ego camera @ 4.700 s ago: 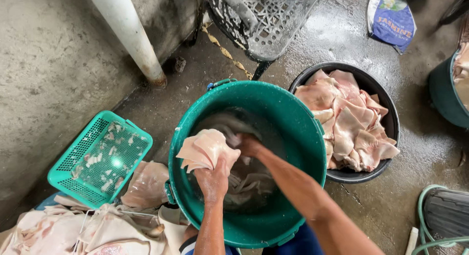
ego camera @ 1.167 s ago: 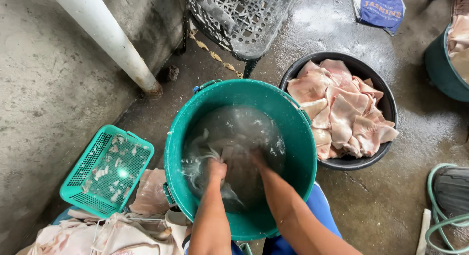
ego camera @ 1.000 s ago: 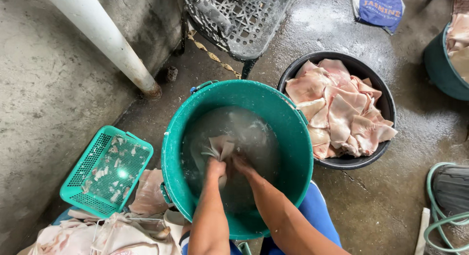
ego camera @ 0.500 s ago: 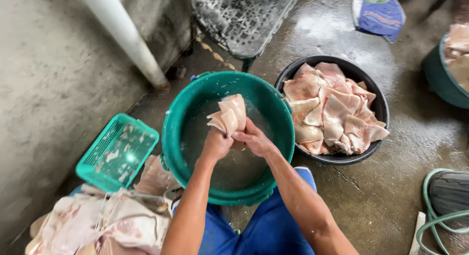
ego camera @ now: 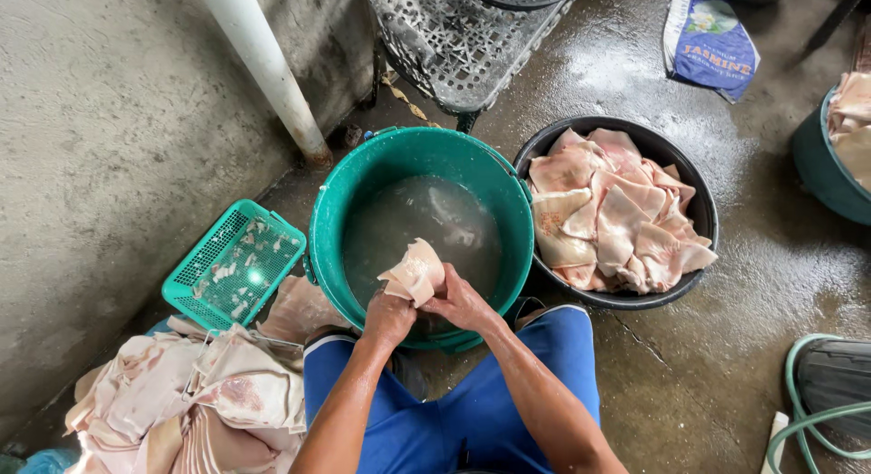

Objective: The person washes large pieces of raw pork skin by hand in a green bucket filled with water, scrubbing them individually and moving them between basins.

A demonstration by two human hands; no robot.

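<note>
— What has moved since a moment ago?
— The pale piece of pork skin [ego camera: 415,273] has come nearer the front rim of the green bucket [ego camera: 337,195], lifted clear of the cloudy water [ego camera: 426,222].
— Texture?
— Soft, wet, folded, pinkish-cream; similar slabs fill the black basin [ego camera: 697,200].
— And the hands?
— The left hand [ego camera: 388,316] grips it from below, fingers curled; the right hand [ego camera: 461,302] pinches its edge, both wrists bent over the rim.

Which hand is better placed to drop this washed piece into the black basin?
Probably the right hand: both hands grip the pale meat piece over the green bucket, and the black basin lies on the right hand's side.
</note>
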